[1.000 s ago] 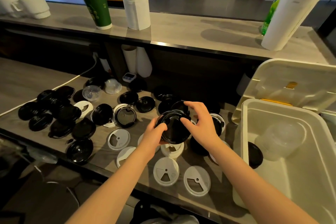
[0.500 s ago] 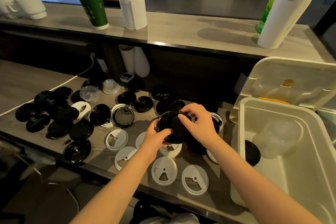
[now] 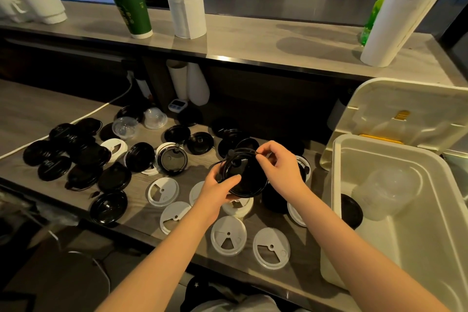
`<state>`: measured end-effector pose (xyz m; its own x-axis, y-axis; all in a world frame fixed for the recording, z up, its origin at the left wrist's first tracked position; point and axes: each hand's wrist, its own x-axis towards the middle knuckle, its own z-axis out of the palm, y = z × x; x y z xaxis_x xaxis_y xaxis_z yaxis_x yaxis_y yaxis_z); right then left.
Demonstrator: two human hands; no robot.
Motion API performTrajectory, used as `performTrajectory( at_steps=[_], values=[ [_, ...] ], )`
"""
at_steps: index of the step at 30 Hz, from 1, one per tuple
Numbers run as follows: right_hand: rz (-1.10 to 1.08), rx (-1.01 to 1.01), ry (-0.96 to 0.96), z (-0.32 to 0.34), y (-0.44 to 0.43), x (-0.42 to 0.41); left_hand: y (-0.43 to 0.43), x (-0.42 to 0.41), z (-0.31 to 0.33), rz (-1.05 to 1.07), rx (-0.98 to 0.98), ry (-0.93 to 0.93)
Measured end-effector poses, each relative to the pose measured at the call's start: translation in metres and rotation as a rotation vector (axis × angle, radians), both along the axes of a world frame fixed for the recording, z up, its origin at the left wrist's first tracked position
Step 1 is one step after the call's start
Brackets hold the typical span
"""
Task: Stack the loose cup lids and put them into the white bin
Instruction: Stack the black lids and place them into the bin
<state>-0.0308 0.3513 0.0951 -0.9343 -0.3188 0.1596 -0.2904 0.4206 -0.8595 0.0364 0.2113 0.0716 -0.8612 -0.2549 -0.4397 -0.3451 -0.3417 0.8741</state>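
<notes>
Left hand [image 3: 219, 186]: grips black lids [image 3: 247, 177] at the near edge.
Right hand [image 3: 282, 171]: pinches their far rim.
Hidden: lid count, perhaps two.

A raised grey counter shelf [image 3: 253, 40] runs along the back. At its left end sit white ceramic jugs [image 3: 43, 6]. Further right stands a tall stack of green paper cups with white rims [image 3: 131, 5], and a white paper towel roll [image 3: 187, 12] is just beside it. Near the shelf's right end rises a tall white stack of paper cups [image 3: 400, 10], with a green plastic bottle [image 3: 371, 18] behind it. Below, at the back edge of the wood-grain worktop [image 3: 38, 104], two white wrapped sleeves [image 3: 192, 83] stand upright, with a small white digital timer [image 3: 178, 104] in front. A white cable [image 3: 111, 101] crosses the worktop's left part.
</notes>
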Motion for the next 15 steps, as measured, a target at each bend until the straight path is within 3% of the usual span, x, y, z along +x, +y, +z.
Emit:
performTrajectory(
  at_steps=[3, 7, 11, 15],
  values=[
    [-0.026, 0.075, 0.079, -0.002, -0.001, -0.002, -0.001, 0.0, 0.0, -0.007, -0.028, 0.003],
    [0.001, 0.065, 0.012, -0.001, 0.0, -0.003, -0.001, 0.0, 0.001, -0.028, -0.059, 0.005],
    [-0.013, 0.128, 0.114, -0.007, -0.001, -0.004, -0.004, -0.001, 0.001, -0.059, -0.132, 0.019],
    [0.148, 0.112, -0.114, -0.013, 0.005, -0.006, -0.01, 0.0, 0.002, -0.06, -0.131, 0.029]
  ],
)
